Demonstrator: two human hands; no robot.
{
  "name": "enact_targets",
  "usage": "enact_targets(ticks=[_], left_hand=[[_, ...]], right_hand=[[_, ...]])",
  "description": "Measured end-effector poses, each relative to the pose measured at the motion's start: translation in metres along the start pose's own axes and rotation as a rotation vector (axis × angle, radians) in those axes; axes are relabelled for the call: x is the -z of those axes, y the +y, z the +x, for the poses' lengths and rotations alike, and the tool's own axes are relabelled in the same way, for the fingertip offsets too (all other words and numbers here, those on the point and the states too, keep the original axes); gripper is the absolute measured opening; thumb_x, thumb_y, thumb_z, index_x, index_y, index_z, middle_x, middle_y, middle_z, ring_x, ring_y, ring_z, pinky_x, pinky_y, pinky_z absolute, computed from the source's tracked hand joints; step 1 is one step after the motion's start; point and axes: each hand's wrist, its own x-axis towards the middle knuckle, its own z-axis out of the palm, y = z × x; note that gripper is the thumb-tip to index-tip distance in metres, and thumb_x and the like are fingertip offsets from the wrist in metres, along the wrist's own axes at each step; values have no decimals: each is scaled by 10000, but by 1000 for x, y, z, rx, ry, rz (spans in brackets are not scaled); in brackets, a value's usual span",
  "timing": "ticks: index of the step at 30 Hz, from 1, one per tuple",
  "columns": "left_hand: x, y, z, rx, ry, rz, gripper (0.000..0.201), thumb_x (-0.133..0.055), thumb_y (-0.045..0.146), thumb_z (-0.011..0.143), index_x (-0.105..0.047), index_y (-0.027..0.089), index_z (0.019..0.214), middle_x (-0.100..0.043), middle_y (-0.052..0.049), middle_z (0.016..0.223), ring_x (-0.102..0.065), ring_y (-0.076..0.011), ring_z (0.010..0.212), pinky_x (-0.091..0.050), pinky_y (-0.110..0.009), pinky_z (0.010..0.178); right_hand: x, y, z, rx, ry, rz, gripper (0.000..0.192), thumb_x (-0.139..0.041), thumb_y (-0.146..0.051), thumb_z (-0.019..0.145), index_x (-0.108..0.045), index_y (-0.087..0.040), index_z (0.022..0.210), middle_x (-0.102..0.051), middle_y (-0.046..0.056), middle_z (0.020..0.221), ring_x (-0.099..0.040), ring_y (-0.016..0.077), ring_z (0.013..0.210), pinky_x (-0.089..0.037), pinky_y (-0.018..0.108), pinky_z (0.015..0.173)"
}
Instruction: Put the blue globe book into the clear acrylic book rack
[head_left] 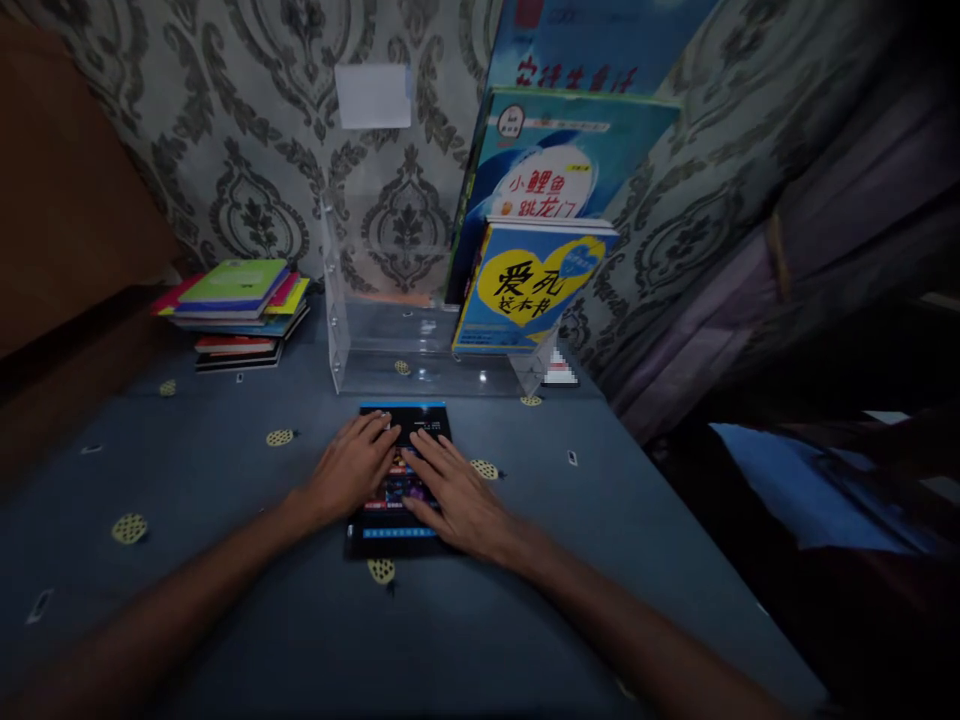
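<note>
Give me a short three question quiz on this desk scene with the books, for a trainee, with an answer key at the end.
1. True or false: both hands lie flat on the dark book on the table.
2. Where is the stack of books? A) back left of the table B) inside the clear stand C) on the dark book
3. Fill in: the book with the yellow heart leans in the ______ acrylic stand.

Key
1. True: the left hand and right hand rest open on its cover.
2. A
3. clear
</note>
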Motion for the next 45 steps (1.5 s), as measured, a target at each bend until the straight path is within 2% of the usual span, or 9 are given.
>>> enact_targets(ticks=[6,18,24,28,32,35,41,45], left_hand=[[6,-9,0,-42,-29,-99,337,-459,208,1003,-624,135,1288,-616,-138,1370,-548,-269,1302,-454,-480,1101],[6,-10,1,-58,-36,-53,327,-489,241,1000,-611,165,1294,-615,-137,1371,-551,-277,1300,-477,-491,1066],[8,-10,2,-76,-29,-63,318,-486,228,1000,-619,135,1274,-629,-145,1352,-570,-282,1278,-478,-488,1070],[12,-21,5,-63,-22,-85,310,-479,208,994,-614,137,1264,-646,-138,1317,-606,-264,1221,-512,-467,1036],[13,-35,7,22,3,-73,319,-455,204,995,-611,122,1261,-644,-153,1303,-619,-266,1196,-521,-471,1035],[10,-40,7,19,24,-89,325,-432,201,999,-605,122,1262,-638,-152,1304,-612,-260,1201,-514,-472,1050],[7,-35,4,-19,94,-106,316,-429,259,1003,-644,147,1206,-656,-142,1212,-617,-274,1098,-545,-484,965],[7,-23,3,-42,103,-158,307,-449,322,1009,-667,175,1169,-676,-107,1130,-625,-259,1015,-564,-440,891]], right_hand=[[0,4,0,31,-10,22,619,-495,-454,1001,-443,-88,1497,-356,210,1600,-244,296,1525,-243,542,1238],[-7,12,-1,90,60,0,589,-468,-482,1005,-436,-184,1513,-410,171,1581,-311,304,1501,-312,594,1199],[0,5,0,74,39,-41,585,-476,-487,1000,-492,-135,1467,-442,203,1552,-351,316,1483,-320,577,1198],[2,2,-1,70,43,-52,573,-502,-477,992,-522,-119,1438,-476,203,1529,-388,312,1463,-328,544,1200],[-1,4,-2,72,78,-18,552,-505,-472,989,-518,-158,1443,-488,181,1525,-372,315,1472,-318,592,1191],[-1,5,-2,75,86,-4,553,-498,-484,992,-516,-161,1440,-491,189,1520,-377,318,1469,-296,618,1188],[4,5,-2,19,98,23,448,-541,-415,992,-591,-168,1363,-562,168,1464,-450,283,1425,-279,576,1205],[9,6,0,-23,104,12,416,-538,-381,1001,-602,-140,1334,-580,178,1440,-466,269,1413,-289,532,1213]])
